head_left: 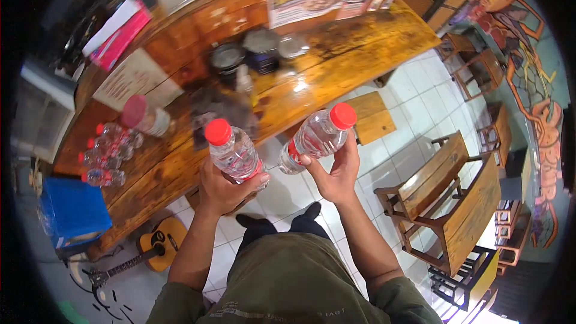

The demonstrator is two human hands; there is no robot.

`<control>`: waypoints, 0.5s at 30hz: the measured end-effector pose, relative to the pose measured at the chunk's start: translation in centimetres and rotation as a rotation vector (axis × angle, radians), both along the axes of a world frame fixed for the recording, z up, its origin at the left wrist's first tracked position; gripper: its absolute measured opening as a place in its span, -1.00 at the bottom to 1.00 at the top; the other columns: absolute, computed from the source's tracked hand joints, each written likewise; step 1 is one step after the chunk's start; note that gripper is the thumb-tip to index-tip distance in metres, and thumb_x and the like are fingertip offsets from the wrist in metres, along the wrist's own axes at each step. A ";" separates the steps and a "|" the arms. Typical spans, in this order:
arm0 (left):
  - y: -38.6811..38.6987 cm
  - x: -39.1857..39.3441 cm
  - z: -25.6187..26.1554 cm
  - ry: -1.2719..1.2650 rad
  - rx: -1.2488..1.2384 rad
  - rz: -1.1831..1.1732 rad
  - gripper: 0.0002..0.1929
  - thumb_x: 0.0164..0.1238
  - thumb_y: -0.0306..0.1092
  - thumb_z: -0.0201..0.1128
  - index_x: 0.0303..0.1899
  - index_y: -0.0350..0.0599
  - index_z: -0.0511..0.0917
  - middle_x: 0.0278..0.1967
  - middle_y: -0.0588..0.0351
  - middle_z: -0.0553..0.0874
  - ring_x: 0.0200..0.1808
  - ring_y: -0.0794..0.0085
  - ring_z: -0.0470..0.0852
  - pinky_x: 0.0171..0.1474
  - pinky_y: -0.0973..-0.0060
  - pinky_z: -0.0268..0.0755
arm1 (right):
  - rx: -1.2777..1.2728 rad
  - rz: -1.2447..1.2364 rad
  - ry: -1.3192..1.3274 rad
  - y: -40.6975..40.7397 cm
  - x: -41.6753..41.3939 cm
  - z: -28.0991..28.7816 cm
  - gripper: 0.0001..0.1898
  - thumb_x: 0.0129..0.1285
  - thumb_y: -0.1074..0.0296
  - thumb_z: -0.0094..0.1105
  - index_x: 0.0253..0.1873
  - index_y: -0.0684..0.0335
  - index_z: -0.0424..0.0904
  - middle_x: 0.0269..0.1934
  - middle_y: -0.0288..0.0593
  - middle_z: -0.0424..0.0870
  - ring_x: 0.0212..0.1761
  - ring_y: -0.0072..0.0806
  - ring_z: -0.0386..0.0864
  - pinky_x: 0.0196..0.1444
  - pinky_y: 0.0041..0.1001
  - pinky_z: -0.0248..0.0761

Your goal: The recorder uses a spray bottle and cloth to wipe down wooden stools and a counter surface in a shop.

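Observation:
My left hand is closed around a clear plastic bottle with a red cap, which tilts up to the left. In my right hand is a second clear bottle with a red cap and red label, its cap pointing up to the right. The two bottles are apart, held before my body near the edge of a varnished wooden counter. Several similar red-capped bottles stand grouped on the counter at the left, beside a clear jar with a pink lid.
A blue box sits at the counter's left end, above an acoustic guitar. Dark-lidded containers and a dark cloth lie farther along. A wooden stool is just past the counter; a wooden bench and table stand right.

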State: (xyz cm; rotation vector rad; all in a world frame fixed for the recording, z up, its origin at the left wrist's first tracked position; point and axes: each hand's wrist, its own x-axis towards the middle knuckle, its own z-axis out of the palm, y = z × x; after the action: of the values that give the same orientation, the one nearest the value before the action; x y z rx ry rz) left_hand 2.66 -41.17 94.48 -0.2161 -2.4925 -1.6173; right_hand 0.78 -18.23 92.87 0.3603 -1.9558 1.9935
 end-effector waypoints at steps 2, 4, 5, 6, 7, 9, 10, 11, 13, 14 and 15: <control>5.0 -1.1 0.6 -0.033 0.032 -0.048 -0.46 -0.09 -0.24 0.67 -0.06 -0.21 0.61 -0.22 0.11 0.75 -0.18 0.38 0.74 -0.06 0.37 0.57 | 0.069 -0.031 -0.031 5.2 0.0 0.4 -0.21 0.12 0.37 0.52 0.41 0.38 0.26 0.21 -0.05 0.55 0.26 -0.33 0.54 0.32 -0.30 0.36; 9.1 -2.6 -0.6 0.079 0.229 -0.030 -0.47 -0.08 -0.28 0.67 -0.06 -0.23 0.60 -0.24 0.10 0.74 -0.21 0.41 0.74 -0.06 0.41 0.57 | 0.100 -0.089 -0.016 9.2 -0.3 0.7 -0.20 0.12 0.36 0.53 0.41 0.37 0.27 0.18 -0.06 0.59 0.20 -0.35 0.59 0.28 -0.31 0.40; 11.2 -3.4 -0.3 0.074 0.239 -0.053 -0.47 -0.08 -0.28 0.67 -0.06 -0.23 0.60 -0.24 0.10 0.74 -0.21 0.41 0.74 -0.06 0.41 0.57 | 0.137 -0.128 -0.024 11.5 -0.4 0.8 -0.21 0.11 0.36 0.53 0.41 0.36 0.28 0.16 -0.08 0.61 0.18 -0.37 0.61 0.26 -0.32 0.42; 12.9 -4.1 0.2 0.060 0.190 -0.101 -0.46 -0.07 -0.30 0.66 -0.04 -0.24 0.59 -0.24 0.10 0.74 -0.21 0.41 0.74 -0.06 0.41 0.57 | 0.174 -0.164 -0.034 13.6 -0.4 0.9 -0.22 0.11 0.37 0.53 0.40 0.35 0.30 0.14 -0.10 0.63 0.15 -0.38 0.62 0.25 -0.33 0.43; 14.5 -4.8 0.8 0.047 0.139 -0.145 -0.45 -0.05 -0.31 0.66 -0.02 -0.25 0.58 -0.25 0.09 0.74 -0.21 0.41 0.74 -0.06 0.41 0.58 | 0.137 -0.203 -0.033 15.1 -0.2 1.3 -0.23 0.11 0.38 0.53 0.40 0.34 0.31 0.12 -0.11 0.65 0.13 -0.40 0.63 0.22 -0.34 0.44; 17.0 -5.9 2.0 0.054 0.154 -0.186 -0.45 -0.04 -0.32 0.65 -0.01 -0.26 0.56 -0.24 0.08 0.73 -0.19 0.41 0.73 -0.07 0.41 0.58 | 0.115 -0.230 -0.042 17.2 -0.6 2.3 -0.23 0.11 0.38 0.52 0.40 0.34 0.31 0.12 -0.11 0.65 0.13 -0.40 0.63 0.22 -0.34 0.44; 18.0 -6.5 2.6 0.064 0.165 -0.212 -0.44 -0.02 -0.33 0.65 0.01 -0.27 0.55 -0.24 0.07 0.73 -0.18 0.42 0.73 -0.07 0.41 0.58 | 0.090 -0.244 -0.050 18.2 -0.9 2.5 -0.23 0.11 0.38 0.52 0.40 0.35 0.31 0.12 -0.11 0.65 0.13 -0.41 0.63 0.21 -0.35 0.44; 18.8 -7.2 3.0 0.058 0.164 -0.219 -0.44 -0.02 -0.33 0.65 0.01 -0.27 0.55 -0.24 0.07 0.73 -0.18 0.42 0.73 -0.07 0.41 0.58 | 0.112 -0.256 -0.034 19.2 -1.4 2.3 -0.22 0.11 0.37 0.53 0.41 0.34 0.30 0.13 -0.11 0.64 0.12 -0.41 0.63 0.21 -0.36 0.44; 19.9 -8.6 3.6 0.074 0.166 -0.211 -0.41 -0.01 -0.37 0.64 0.07 -0.26 0.52 -0.18 0.09 0.72 -0.15 0.45 0.71 -0.04 0.42 0.58 | 0.126 -0.272 -0.022 20.5 -2.4 2.8 -0.22 0.11 0.37 0.53 0.41 0.34 0.30 0.13 -0.11 0.64 0.12 -0.41 0.63 0.21 -0.36 0.44; 20.3 -9.3 4.0 0.083 0.168 -0.203 -0.39 -0.01 -0.39 0.64 0.10 -0.25 0.50 -0.15 0.10 0.71 -0.13 0.47 0.71 -0.03 0.43 0.58 | 0.143 -0.282 -0.003 20.9 -3.0 3.3 -0.21 0.11 0.36 0.53 0.41 0.35 0.30 0.13 -0.12 0.64 0.13 -0.41 0.62 0.21 -0.37 0.44; 20.6 -10.1 4.4 0.090 0.169 -0.194 -0.37 0.00 -0.41 0.63 0.13 -0.25 0.49 -0.13 0.12 0.70 -0.12 0.49 0.70 -0.02 0.44 0.58 | 0.127 -0.286 0.003 21.2 -3.7 3.6 -0.22 0.12 0.38 0.53 0.41 0.35 0.30 0.12 -0.11 0.64 0.12 -0.41 0.62 0.21 -0.38 0.44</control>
State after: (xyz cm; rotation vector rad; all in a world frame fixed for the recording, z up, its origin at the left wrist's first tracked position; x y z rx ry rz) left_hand -7.40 -20.61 98.88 -0.5102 -2.3143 -1.8371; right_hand -2.96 2.99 96.47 0.1052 -2.0093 1.6948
